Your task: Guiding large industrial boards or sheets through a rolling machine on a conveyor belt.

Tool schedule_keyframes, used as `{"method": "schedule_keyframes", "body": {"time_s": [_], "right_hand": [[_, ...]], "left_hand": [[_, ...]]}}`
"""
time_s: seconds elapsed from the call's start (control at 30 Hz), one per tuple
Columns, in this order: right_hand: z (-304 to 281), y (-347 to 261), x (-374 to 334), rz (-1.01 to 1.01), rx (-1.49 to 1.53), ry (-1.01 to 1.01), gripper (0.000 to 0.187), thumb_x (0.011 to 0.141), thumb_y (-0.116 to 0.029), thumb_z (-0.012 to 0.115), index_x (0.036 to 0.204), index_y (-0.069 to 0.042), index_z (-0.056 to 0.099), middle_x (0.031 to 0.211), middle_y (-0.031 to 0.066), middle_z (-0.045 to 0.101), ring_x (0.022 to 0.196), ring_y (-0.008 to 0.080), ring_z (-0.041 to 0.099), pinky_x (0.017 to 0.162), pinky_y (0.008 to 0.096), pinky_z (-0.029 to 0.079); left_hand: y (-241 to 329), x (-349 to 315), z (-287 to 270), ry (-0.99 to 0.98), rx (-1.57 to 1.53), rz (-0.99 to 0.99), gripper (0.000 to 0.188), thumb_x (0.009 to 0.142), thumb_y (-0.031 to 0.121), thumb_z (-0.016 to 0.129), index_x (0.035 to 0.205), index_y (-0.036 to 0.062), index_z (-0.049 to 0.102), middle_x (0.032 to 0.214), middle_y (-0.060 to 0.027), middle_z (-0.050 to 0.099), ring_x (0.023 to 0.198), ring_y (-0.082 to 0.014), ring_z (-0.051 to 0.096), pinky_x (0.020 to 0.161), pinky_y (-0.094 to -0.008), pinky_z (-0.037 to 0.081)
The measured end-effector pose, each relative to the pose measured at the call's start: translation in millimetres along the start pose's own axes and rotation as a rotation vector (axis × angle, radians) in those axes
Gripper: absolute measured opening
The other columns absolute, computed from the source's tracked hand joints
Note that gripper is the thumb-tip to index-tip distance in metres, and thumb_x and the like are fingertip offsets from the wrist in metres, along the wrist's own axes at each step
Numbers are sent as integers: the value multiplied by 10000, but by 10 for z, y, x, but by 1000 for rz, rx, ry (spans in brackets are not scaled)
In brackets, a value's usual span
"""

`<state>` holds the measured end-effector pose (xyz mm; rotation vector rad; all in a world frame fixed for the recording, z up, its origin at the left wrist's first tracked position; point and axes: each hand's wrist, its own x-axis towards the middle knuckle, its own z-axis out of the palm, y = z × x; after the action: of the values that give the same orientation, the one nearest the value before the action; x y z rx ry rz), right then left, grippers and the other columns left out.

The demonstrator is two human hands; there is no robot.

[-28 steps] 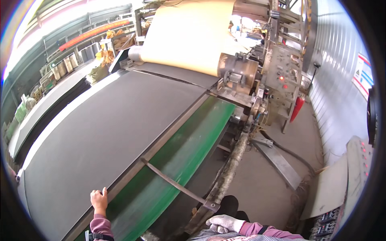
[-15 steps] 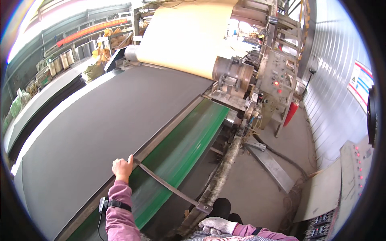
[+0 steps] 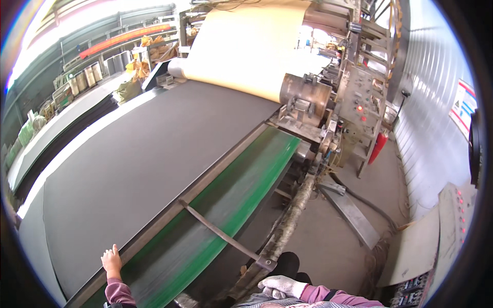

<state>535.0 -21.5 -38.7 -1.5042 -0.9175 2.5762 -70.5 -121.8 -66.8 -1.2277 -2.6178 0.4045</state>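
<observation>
My bare left hand (image 3: 111, 262) rests at the near edge of a wide dark grey sheet (image 3: 154, 143), beside a long metal rail (image 3: 226, 159). Its fingers look spread a little and lie on the sheet's margin; nothing shows in them. My right hand (image 3: 281, 286), in a white glove, lies low in front of my body with its fingers curled in. I see nothing held in it. Between the rail and me runs a green belt (image 3: 241, 174), crossed by a thin metal bar (image 3: 221, 233).
A yellowish sheet (image 3: 246, 46) rises from a roller (image 3: 308, 95) at the far end. To the right stand a control panel (image 3: 359, 92) with red lights, a red fire extinguisher (image 3: 378, 146), a metal plate (image 3: 349, 215) on the floor and an open electrical cabinet (image 3: 416, 256).
My left hand has slid down and left along the rail, away from the crossbar. A seam at the sheet's left end sits further right. My right hand keeps its place by my body.
</observation>
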Motion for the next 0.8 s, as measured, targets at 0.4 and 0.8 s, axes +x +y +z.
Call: {"method": "schedule_keyframes", "body": {"time_s": [0.4, 0.8], "right_hand": [[74, 10, -85, -17, 18, 72, 284, 926, -243, 486, 1112, -42, 562, 688, -20, 606, 425, 25, 464, 346, 170, 334], [47, 19, -116, -45, -11, 80, 260, 907, -258, 530, 1049, -53, 606, 685, -6, 622, 423, 26, 458, 352, 174, 324]], "left_hand": [[1897, 493, -1069, 93, -364, -139, 723, 879, 607, 344, 837, -30, 685, 901, -195, 651, 903, -326, 614, 818, -402, 458], [367, 127, -466, 169, -546, -344, 467, 831, 440, 559, 666, 27, 700, 794, -184, 638, 854, -322, 586, 778, -435, 454]]}}
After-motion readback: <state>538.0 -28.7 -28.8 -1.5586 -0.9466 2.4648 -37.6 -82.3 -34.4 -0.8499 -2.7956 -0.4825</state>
